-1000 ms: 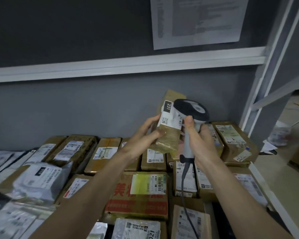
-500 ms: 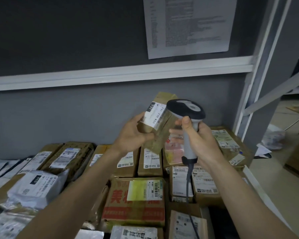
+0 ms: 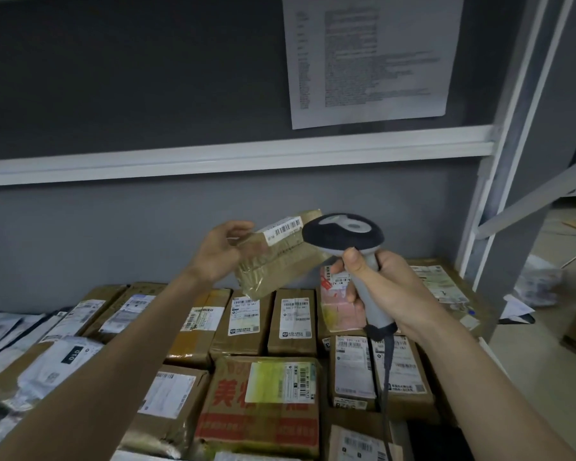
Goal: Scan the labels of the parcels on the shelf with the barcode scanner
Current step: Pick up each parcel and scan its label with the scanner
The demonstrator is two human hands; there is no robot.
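Note:
My left hand (image 3: 221,251) holds a small brown taped parcel (image 3: 280,257) up in the air above the shelf, tilted, with a white barcode label (image 3: 284,228) along its upper edge. My right hand (image 3: 381,287) grips the grey handle of the barcode scanner (image 3: 345,233), thumb on the front of the handle. The scanner's dark head sits right beside the parcel's right end, close to the label. Its black cable (image 3: 387,387) hangs down over the boxes.
Below lie rows of labelled cardboard parcels, among them a red-printed box (image 3: 263,424) with a yellowish label and a pink parcel (image 3: 338,311). White mail bags (image 3: 52,364) pile at the left. A printed sheet (image 3: 366,58) hangs on the grey wall; shelf uprights (image 3: 512,144) stand right.
My left hand has rotated the parcel so its barcode label now runs along the top edge. The scanner stays beside it. The view has tipped upward a little.

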